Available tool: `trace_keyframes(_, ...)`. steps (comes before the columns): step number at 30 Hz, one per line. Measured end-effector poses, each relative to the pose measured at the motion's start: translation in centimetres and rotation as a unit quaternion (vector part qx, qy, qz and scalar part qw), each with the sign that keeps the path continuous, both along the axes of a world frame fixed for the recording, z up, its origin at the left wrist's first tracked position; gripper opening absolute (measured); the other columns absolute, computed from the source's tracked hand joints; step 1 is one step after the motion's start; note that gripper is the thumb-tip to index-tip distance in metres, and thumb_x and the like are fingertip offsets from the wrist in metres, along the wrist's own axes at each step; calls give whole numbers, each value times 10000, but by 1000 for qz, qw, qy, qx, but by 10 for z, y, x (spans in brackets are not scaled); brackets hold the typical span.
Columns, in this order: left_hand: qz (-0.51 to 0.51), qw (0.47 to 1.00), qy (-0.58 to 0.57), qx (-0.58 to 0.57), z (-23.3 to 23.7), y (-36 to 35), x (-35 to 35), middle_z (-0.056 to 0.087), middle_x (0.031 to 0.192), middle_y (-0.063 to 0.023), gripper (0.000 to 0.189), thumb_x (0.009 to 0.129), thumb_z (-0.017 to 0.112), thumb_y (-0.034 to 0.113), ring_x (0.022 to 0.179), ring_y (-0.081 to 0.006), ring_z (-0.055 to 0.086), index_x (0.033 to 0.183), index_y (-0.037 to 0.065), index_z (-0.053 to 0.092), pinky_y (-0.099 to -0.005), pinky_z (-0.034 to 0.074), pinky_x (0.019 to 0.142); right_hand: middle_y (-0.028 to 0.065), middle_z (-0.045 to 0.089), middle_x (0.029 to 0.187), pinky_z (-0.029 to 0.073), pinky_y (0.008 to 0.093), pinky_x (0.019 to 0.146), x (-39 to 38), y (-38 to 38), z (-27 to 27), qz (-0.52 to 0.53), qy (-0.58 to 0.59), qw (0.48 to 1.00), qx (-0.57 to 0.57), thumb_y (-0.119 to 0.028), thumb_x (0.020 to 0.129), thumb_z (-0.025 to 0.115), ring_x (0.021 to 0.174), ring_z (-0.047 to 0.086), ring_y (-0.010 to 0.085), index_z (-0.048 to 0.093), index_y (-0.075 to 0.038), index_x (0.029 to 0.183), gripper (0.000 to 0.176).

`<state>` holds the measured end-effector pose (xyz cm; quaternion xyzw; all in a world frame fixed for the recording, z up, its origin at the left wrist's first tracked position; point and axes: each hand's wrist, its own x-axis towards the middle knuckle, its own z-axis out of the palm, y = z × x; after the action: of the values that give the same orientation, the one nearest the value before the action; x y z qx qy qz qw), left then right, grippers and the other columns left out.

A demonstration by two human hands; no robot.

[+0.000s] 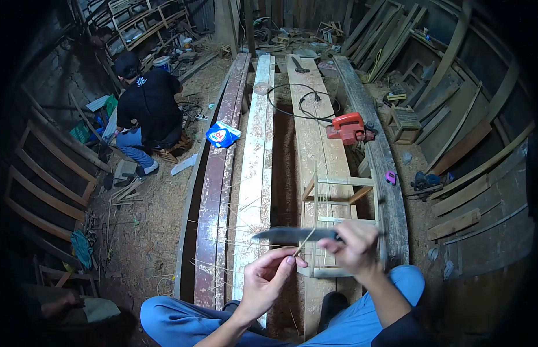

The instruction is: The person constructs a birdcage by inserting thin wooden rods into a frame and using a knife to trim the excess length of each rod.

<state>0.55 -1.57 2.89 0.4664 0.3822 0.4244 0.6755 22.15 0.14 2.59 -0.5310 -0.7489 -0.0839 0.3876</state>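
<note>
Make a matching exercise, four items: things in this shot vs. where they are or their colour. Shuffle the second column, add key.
Things:
1. knife
2. packet
3. power tool
4. strip

Place or colour:
A. red, beyond the small wooden frame
B. pinched in the fingers of the left hand
C. gripped by the right hand
D. blue and white, on the planks at left

Pairs: 1-C, 2-D, 3-A, 4-B
</note>
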Motion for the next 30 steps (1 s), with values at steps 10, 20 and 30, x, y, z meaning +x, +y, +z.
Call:
trace_keyframes(10,61,997,-51,10,2,1,-2,704,939,-55,323,1000,557,54,668,0,480,1316,-1,596,-171,392,582,57,468,499,372,343,405,-1,0,2,-65,188,980,-21,-542,952,569,413,524,206,513,-58,636,580)
trace_keyframes(20,32,999,0,-42,2,-7,-8,640,1264,-120,387,909,586,-57,1138,-144,597,1294,-22,606,-281,452,1002,16,488,519,389,303,425,-25,-8,2,100,5,994,-40,-575,813,696,447,543,178,502,-100,587,561)
trace_keyframes(30,11,999,-33,-6,-1,-7,-9,698,1022,-91,294,956,590,-16,929,-94,638,1248,-23,626,-215,501,814,26,470,501,373,321,429,-11,-3,4,67,11,998,-3,-602,833,662,446,526,199,534,-88,584,585)
